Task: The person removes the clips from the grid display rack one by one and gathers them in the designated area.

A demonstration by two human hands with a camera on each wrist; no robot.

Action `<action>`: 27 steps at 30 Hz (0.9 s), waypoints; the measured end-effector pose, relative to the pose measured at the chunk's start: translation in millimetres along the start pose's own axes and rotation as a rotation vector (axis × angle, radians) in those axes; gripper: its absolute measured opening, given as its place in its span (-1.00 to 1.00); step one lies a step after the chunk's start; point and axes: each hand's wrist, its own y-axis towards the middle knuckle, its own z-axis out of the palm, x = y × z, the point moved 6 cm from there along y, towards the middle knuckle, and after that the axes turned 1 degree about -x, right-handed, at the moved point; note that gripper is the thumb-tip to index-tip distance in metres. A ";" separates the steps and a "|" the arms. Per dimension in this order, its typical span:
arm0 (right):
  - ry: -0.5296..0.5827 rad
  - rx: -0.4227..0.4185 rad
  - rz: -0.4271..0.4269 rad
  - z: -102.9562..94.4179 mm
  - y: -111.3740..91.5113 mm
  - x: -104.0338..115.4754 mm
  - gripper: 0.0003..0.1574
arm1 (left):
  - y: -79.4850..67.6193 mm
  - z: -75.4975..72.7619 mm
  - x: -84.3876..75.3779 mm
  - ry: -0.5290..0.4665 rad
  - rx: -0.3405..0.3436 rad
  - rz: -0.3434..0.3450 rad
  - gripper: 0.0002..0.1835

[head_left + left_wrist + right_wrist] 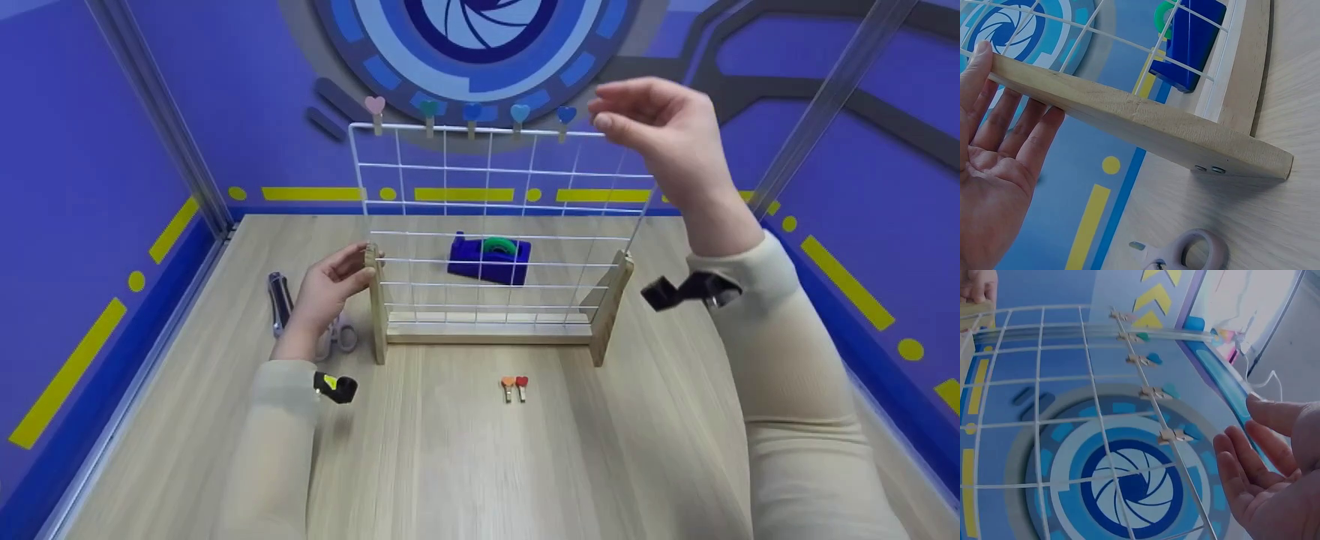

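Observation:
A white wire grid (489,172) stands upright in a wooden frame on the table. My left hand (322,289) grips the upper end of the frame's left wooden post (1129,107), thumb on one side and fingers on the other. Heart-topped clothespins sit in a row along the grid's top wire: pink (375,106), green (429,109), blue (472,112), light blue (519,114) and another blue one (566,116). Right of that last clothespin, my right hand (667,131) is raised near the top corner, fingers loosely bent and holding nothing.
Orange (508,384) and red (522,384) heart clothespins lie in front of the frame. Behind the grid is a blue tape dispenser (487,259) with green tape. Scissors (343,336) and a dark stapler (280,300) lie by my left hand.

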 end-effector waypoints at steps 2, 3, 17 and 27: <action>0.015 0.026 -0.010 0.3 12.8 0.0 -0.66 | 0.9 0.2 0.3 -0.010 0.002 0.005 -0.41; 0.026 0.045 -0.008 0.5 19.0 -1.0 -0.65 | 1.3 0.1 0.6 -0.012 0.003 0.005 -0.42; -0.316 0.239 0.107 10.3 43.6 -16.8 -0.60 | -0.2 0.2 0.0 0.016 0.002 0.005 -0.36; -0.479 0.228 0.191 12.8 43.4 -21.4 -0.62 | 0.1 0.8 -0.1 -0.011 0.003 0.005 -0.37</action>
